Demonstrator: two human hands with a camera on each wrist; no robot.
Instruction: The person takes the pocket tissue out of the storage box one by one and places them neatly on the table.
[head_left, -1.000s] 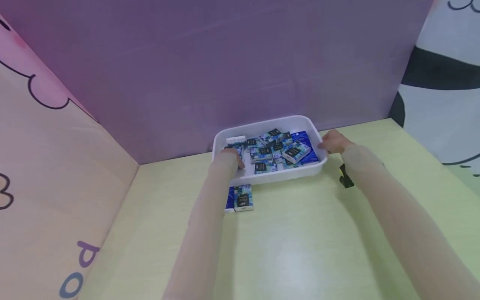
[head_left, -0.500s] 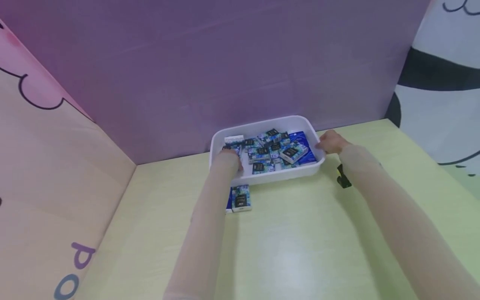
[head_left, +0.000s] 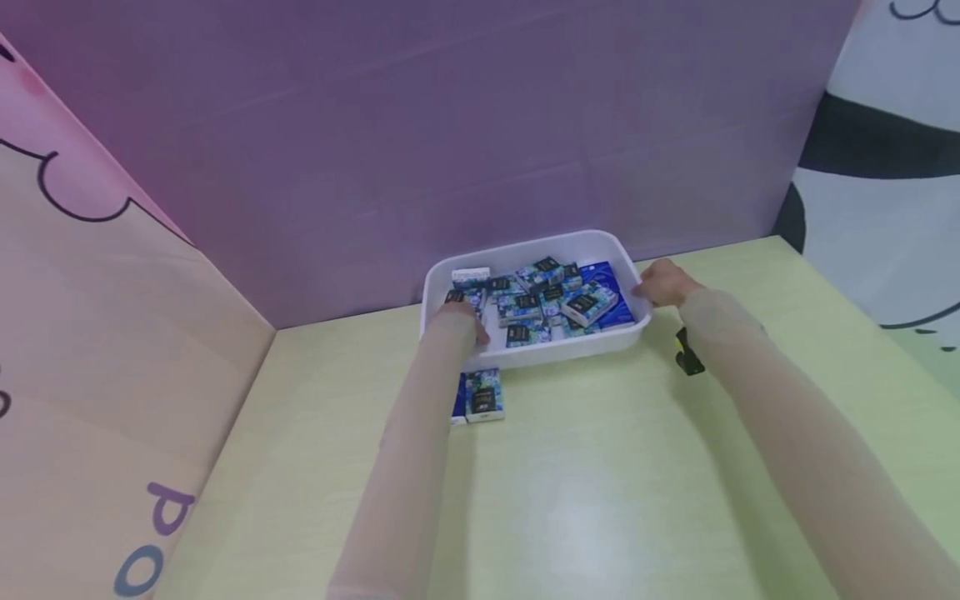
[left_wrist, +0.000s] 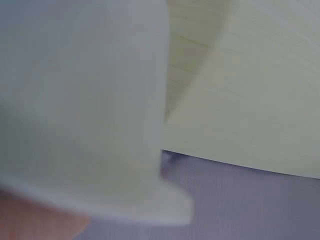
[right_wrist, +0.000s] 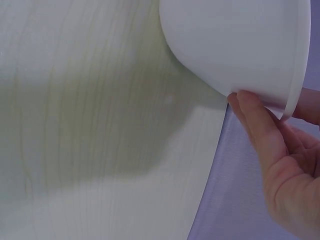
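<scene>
A white plastic tray [head_left: 570, 348] stands by the back wall with several small blue, flower-patterned boxes [head_left: 519, 310] in it, each with a black label. My left hand [head_left: 457, 321] reaches over the tray's left end, low among the boxes, thumb toward the middle. Its fingertips are mostly hidden, and I cannot tell whether they hold a box. In the left wrist view, the tray's outer wall [left_wrist: 90, 100] hides most of that hand. My right hand [right_wrist: 290, 165] grips the tray's right end, fingers under the rim outside and thumb over it.
A flat blue packet [head_left: 617, 308] lies at the tray's right end. In front of the tray, a patterned box [head_left: 483, 395] and a blue item beside it lie on the pale table [head_left: 585, 483]. A small black object [head_left: 688, 357] sits near my right forearm. A purple wall [head_left: 480, 150] stands behind.
My left hand has shifted slightly, and more of the black label on the box beyond it shows. The right hand keeps its hold on the tray, and the tray stays put.
</scene>
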